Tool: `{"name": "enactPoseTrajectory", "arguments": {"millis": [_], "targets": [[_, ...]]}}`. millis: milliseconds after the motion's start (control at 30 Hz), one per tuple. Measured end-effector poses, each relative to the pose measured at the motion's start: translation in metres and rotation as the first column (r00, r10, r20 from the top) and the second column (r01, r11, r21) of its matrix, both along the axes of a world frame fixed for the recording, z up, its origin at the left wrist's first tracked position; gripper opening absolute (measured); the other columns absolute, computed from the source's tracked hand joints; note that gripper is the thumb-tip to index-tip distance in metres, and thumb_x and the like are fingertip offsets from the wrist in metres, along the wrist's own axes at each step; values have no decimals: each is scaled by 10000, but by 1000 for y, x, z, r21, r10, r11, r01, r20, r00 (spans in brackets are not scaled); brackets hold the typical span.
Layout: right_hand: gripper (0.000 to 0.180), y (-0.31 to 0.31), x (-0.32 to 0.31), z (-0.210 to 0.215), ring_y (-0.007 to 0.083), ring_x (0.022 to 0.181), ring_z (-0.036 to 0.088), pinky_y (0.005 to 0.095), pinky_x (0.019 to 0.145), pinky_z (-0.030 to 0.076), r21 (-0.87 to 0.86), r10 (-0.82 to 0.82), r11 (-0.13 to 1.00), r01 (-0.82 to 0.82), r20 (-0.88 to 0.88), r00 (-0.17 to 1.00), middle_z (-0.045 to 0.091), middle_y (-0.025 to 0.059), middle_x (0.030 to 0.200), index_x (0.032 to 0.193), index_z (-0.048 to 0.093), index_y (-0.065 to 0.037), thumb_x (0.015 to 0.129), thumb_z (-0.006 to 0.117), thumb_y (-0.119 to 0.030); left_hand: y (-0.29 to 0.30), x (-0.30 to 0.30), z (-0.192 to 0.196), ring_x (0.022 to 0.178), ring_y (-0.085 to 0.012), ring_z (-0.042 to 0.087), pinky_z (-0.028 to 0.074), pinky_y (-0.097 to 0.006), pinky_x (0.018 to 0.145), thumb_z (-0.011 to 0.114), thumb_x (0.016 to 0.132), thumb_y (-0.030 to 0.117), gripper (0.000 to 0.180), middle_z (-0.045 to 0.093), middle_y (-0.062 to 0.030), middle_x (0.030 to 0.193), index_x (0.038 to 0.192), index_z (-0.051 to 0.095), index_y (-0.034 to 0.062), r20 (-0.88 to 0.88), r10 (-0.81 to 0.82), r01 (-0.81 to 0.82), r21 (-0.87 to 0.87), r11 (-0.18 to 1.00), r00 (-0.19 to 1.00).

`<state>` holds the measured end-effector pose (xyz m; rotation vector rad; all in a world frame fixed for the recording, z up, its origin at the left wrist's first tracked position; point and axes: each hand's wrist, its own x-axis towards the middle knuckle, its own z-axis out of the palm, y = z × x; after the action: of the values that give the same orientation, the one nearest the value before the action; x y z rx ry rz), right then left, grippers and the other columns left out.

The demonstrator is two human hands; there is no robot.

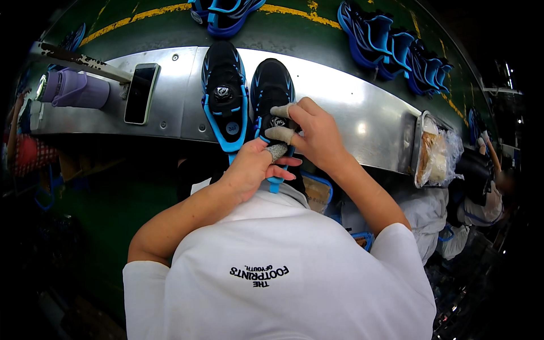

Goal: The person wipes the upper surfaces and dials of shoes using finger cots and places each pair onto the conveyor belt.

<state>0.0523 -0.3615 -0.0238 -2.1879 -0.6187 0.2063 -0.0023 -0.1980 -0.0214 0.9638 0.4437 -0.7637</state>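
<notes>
Two black and blue sneakers lie side by side on the metal bench, toes pointing away from me. The right sneaker (273, 82) has a round lacing dial (277, 122) on its tongue. My right hand (317, 135), with pale covers on thumb and forefinger, pinches around that dial. At the same sneaker's collar, my left hand (249, 168) grips the opening; a grey cover wraps one of its fingers. Its hold partly hides the heel, where a blue pull tab (275, 185) sticks out toward me. Beside it, the left sneaker (221, 73) is untouched, its own dial showing.
A phone (141, 93) and a purple tumbler (82, 89) sit on the bench's left, near a worn metal bar (85, 61). On the right end stands a metal tray (420, 150) with plastic-wrapped items. More sneakers (391, 48) line the green surface beyond. Another person (484, 198) is at far right.
</notes>
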Motion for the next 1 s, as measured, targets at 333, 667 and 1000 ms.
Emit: {"name": "enactPoseTrajectory", "arguments": {"millis": [333, 667, 1000], "targets": [[382, -1, 6, 9, 213, 818, 587, 315, 735, 486, -10, 33, 999, -33, -43, 999, 559, 81, 904, 1128, 696, -127, 753, 763, -141, -2, 1, -1, 1080, -318, 638, 622, -332, 726, 369, 974, 11, 311, 562, -186, 1213, 1262, 469, -52, 41, -24, 22, 30, 999, 999], [269, -8, 28, 16, 294, 858, 610, 360, 799, 510, 75, 322, 946, -317, -67, 945, 525, 113, 966, 1063, 691, -117, 796, 702, -90, -5, 2, 1, 1094, -315, 631, 620, -334, 710, 366, 966, 1, 321, 562, -190, 1220, 1267, 464, -52, 7, -29, 28, 60, 998, 1000], [308, -2, 5, 6, 284, 793, 598, 358, 710, 504, 5, -24, 1000, 24, 52, 998, 523, 112, 925, 1058, 687, -124, 761, 756, -169, -7, 1, 4, 1075, -303, 640, 617, -326, 701, 382, 972, 18, 312, 584, -174, 1205, 1260, 491, -30, 8, -15, 14, 44, 999, 1000]]}}
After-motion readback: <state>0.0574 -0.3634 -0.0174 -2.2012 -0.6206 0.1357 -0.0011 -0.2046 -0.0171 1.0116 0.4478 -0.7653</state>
